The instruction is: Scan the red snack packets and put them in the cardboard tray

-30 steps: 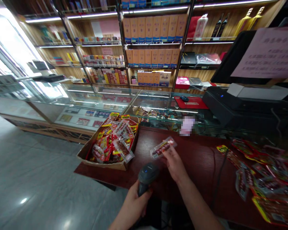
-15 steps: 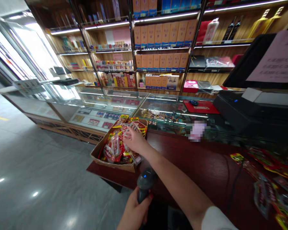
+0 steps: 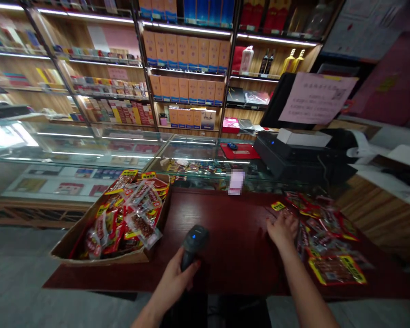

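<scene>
My right hand [image 3: 283, 228] now at loose snack packets [image 3: 336, 269], right side of bench [image 3: 225, 259]; half second ago over cardboard box [image 3: 99, 263], so work has swung from box to pile. Fingers loosely curled; can't tell if pinching packet. My left hand [image 3: 175, 274] wrapped around barcode scanner [image 3: 196, 238]. One scanner, one box; overlapping packets uncountable.

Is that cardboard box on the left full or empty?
Full, or nearly so: shiny packets heap up inside the box, and one clear packet juts over its right rim.
</scene>
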A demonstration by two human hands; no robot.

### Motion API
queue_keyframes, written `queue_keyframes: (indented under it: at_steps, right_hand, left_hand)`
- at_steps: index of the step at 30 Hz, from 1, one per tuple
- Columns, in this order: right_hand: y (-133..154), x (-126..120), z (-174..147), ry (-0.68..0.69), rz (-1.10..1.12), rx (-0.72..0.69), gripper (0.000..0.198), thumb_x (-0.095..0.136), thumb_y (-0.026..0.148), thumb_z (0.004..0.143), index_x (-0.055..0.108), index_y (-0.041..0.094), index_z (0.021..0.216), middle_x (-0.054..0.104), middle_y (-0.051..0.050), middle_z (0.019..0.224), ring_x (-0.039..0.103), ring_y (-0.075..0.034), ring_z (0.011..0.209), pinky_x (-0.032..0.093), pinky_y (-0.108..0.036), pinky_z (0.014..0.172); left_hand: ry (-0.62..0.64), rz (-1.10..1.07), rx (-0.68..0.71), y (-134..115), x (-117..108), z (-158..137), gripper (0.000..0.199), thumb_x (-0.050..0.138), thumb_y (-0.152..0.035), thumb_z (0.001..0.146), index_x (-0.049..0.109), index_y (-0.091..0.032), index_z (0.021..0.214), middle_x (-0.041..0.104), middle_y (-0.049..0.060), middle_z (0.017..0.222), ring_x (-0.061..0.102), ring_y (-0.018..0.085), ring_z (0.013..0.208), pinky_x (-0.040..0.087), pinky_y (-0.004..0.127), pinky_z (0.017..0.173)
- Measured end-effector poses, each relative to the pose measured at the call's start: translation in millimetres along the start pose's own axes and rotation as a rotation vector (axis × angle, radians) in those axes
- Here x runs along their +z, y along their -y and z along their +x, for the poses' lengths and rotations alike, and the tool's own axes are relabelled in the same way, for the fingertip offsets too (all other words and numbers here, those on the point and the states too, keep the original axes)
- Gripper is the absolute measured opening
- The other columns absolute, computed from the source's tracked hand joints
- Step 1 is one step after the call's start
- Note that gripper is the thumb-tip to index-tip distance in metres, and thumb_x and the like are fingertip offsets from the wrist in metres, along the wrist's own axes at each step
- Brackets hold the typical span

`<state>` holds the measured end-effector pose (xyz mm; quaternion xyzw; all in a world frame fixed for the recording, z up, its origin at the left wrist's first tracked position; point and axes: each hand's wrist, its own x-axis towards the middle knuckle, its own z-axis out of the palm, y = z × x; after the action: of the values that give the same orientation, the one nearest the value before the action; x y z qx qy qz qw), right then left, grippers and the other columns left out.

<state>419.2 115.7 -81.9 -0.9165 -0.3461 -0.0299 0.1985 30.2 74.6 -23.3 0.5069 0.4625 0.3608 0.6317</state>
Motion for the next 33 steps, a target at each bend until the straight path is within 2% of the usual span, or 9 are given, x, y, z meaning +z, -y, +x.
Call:
queue_keyframes:
  at_steps: [4,8,10,13,15,18,23,28,33]
  right_hand:
    - [-19.9,-6.2,35.8,0.017,-0.084,-0.046,0.065,0.039,0.029,0.09,0.043,-0.005,0.144,0.045,-0.037,0.143,0.041,-0.045,0.136,0.024,-0.061,0.11]
    - [-14.8,-0.2,42.2,-0.001,-0.119,-0.099,0.062,0.039,0.028,0.089,0.048,-0.01,0.138,0.049,-0.038,0.139,0.036,-0.046,0.139,0.02,-0.062,0.111]
    - [0.6,5.1,25.9,-0.018,-0.123,-0.181,0.06,0.041,0.03,0.091,0.051,-0.007,0.137,0.051,-0.035,0.14,0.035,-0.046,0.14,0.019,-0.064,0.111]
    - [35.7,12.0,-16.1,-0.038,-0.053,-0.423,0.048,0.043,0.031,0.093,0.059,0.009,0.134,0.059,-0.024,0.137,0.048,-0.039,0.129,0.018,-0.064,0.112]
    - [58.4,14.6,-43.1,-0.005,0.044,-0.587,0.04,0.045,0.028,0.094,0.064,0.019,0.128,0.063,-0.017,0.133,0.056,-0.032,0.119,0.027,-0.057,0.11]
    - [75.9,15.9,-62.6,0.064,0.156,-0.706,0.036,0.052,0.028,0.09,0.066,0.024,0.123,0.06,-0.014,0.137,0.055,-0.029,0.122,0.04,-0.045,0.102]
    - [60.8,18.8,-49.7,0.085,0.235,-0.686,0.048,0.061,0.036,0.083,0.06,0.021,0.129,0.061,-0.014,0.135,0.053,-0.031,0.126,0.035,-0.049,0.106]
    - [50.6,18.8,-41.3,0.205,0.323,-0.714,0.061,0.062,0.035,0.083,0.049,0.024,0.142,0.066,-0.01,0.121,0.06,-0.028,0.114,0.042,-0.044,0.099]
    - [53.8,13.7,-42.8,0.243,0.367,-0.657,0.077,0.068,0.038,0.079,0.042,0.019,0.149,0.058,-0.014,0.134,0.055,-0.032,0.124,0.042,-0.044,0.105]
  left_hand:
    - [0.013,-0.059,0.053,8.1,11.4,27.6,0.045,0.077,-0.054,0.075,0.058,-0.018,0.093,0.057,-0.008,0.046,0.05,0.01,0.037,0.035,0.017,0.039]
    - [-0.018,-0.145,0.069,20.5,9.6,35.1,0.048,0.075,-0.059,0.075,0.055,-0.018,0.088,0.058,-0.007,0.053,0.05,0.009,0.036,0.036,0.017,0.038]
    - [-0.033,-0.187,0.074,22.5,7.0,35.2,0.049,0.076,-0.059,0.075,0.056,-0.017,0.093,0.058,-0.008,0.057,0.05,0.008,0.037,0.038,0.017,0.038]
    - [-0.042,-0.224,0.071,21.4,5.7,35.1,0.049,0.077,-0.056,0.075,0.057,-0.016,0.097,0.058,-0.007,0.06,0.051,0.008,0.038,0.04,0.018,0.037]
    - [-0.049,-0.232,0.065,20.2,6.3,35.2,0.05,0.078,-0.056,0.075,0.058,-0.016,0.097,0.058,-0.007,0.06,0.051,0.009,0.037,0.041,0.018,0.036]
    - [-0.063,-0.234,0.065,19.4,7.1,35.2,0.05,0.078,-0.054,0.075,0.059,-0.016,0.1,0.059,-0.007,0.061,0.052,0.008,0.037,0.042,0.018,0.036]
    - [-0.08,-0.234,0.077,18.7,7.4,34.3,0.041,0.077,-0.05,0.078,0.06,-0.017,0.095,0.06,-0.006,0.062,0.052,0.008,0.036,0.039,0.017,0.036]
    - [-0.081,-0.245,0.081,20.0,7.9,33.4,0.044,0.076,-0.049,0.08,0.062,-0.016,0.105,0.06,-0.005,0.063,0.053,0.008,0.038,0.04,0.017,0.037]
    - [-0.059,-0.232,0.084,20.3,7.7,32.7,0.044,0.076,-0.047,0.081,0.062,-0.015,0.106,0.06,-0.006,0.065,0.054,0.007,0.04,0.042,0.017,0.039]
